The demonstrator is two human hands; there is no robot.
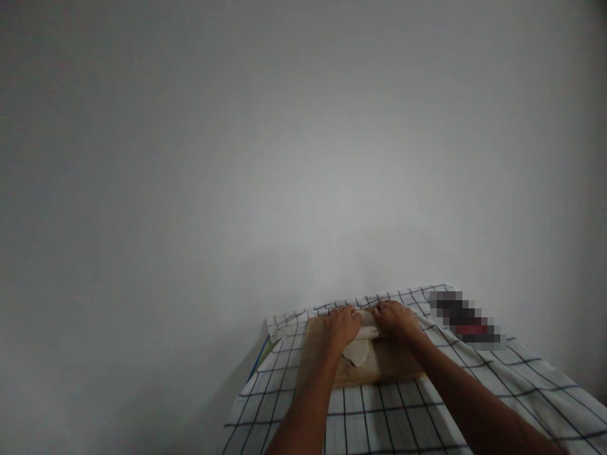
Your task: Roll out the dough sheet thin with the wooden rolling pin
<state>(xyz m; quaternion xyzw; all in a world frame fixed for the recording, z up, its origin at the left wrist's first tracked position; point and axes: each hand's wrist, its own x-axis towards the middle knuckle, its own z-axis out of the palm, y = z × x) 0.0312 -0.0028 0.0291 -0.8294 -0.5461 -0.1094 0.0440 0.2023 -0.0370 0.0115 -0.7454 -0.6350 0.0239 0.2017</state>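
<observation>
On a wooden board [346, 377] lies a thin, pale, flat sheet that looks like dough [358, 354], its near edge uneven and dark with shadow. Just beyond it, a pale roll-shaped piece [368, 332] spans the gap between my hands; whether it is a rolling pin or rolled dough I cannot tell. My left hand [342, 324] bends its fingers over the left end of this piece. At the right end, my right hand [394, 317] is closed in the same way. Both palms face down, and the fingertips are mostly hidden.
A white tablecloth with dark grid lines [279, 395] covers the table under the board. Toward the right back lies a blurred-out dark and red item [467, 321]. A plain pale wall [303, 158] rises directly behind the table.
</observation>
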